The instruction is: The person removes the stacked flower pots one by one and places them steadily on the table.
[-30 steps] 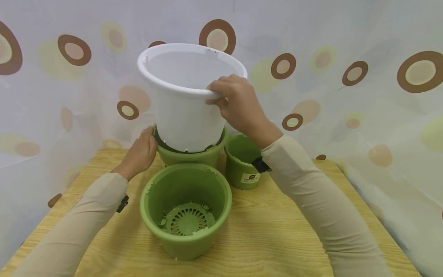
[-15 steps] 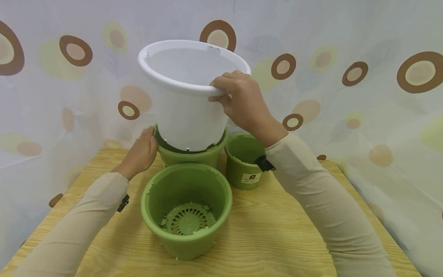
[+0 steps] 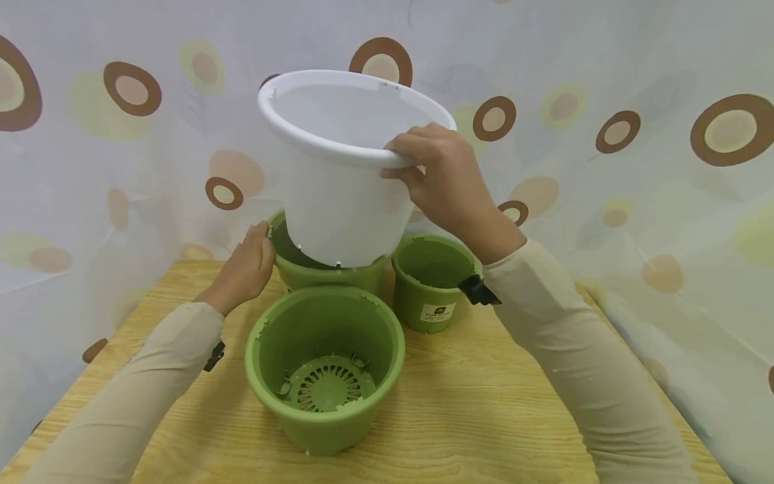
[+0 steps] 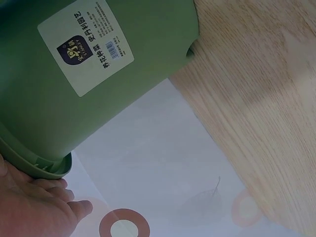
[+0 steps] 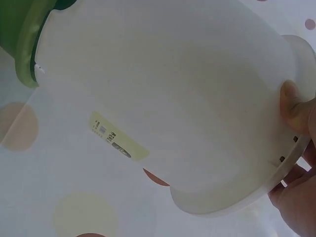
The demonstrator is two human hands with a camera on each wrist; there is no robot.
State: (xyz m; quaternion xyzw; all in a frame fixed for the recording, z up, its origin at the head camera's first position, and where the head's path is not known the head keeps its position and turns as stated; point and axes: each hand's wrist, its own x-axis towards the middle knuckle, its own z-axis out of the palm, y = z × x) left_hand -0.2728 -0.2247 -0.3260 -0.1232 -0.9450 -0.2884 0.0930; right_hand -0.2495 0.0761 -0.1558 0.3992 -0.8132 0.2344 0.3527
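Note:
A white plastic flower pot (image 3: 351,202) is held up at a tilt by my right hand (image 3: 444,178), which pinches its rim, thumb on the outer wall. The pot's lower end overlaps the mouth of a large green flower pot (image 3: 329,275) in the head view. At that green pot's left rim, my left hand (image 3: 244,265) rests with its fingers fairly straight. In the left wrist view, the fingers (image 4: 54,190) lie against the rim beside a labelled wall. The right wrist view shows a pale label (image 5: 118,136) on the white pot and the thumb (image 5: 291,101) near its rim.
Closest to me on the wooden table (image 3: 484,403) stands another green pot (image 3: 326,430) with a slotted bottom. A smaller green pot (image 3: 423,306) with a label sits at the back right. Behind the table hangs a patterned sheet (image 3: 562,54).
My right hand has moved the white pot up slightly and to the right, uncovering more of the large green pot's mouth on the left. The left hand has stayed in place.

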